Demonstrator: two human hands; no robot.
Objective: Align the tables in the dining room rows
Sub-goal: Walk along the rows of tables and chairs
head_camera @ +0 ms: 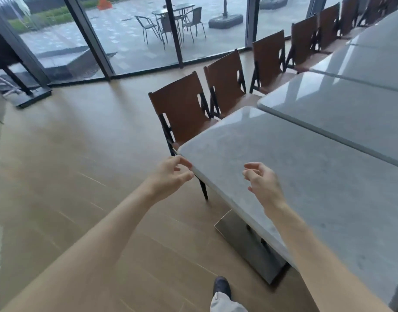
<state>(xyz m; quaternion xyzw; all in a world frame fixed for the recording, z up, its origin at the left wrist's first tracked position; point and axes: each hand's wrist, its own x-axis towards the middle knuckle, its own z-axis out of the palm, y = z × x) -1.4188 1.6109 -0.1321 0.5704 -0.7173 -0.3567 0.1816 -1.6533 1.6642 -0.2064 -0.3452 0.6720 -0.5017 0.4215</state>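
Observation:
A grey stone-look table (306, 167) stands nearest me, first in a row that runs away to the upper right. A second grey table (342, 115) follows it, its edge offset from the first. My left hand (171, 176) hovers at the near table's left corner, fingers apart, fingertips at or just touching the edge. My right hand (264, 183) floats over the tabletop near its front edge, fingers loosely curled and spread, holding nothing.
Brown chairs (182, 113) line the left side of the tables, the nearest tucked against the corner by my left hand. The table's metal base (245, 242) sits on the wooden floor. Glass walls and a black stand (29, 95) lie to the left. My shoe (221, 287) shows below.

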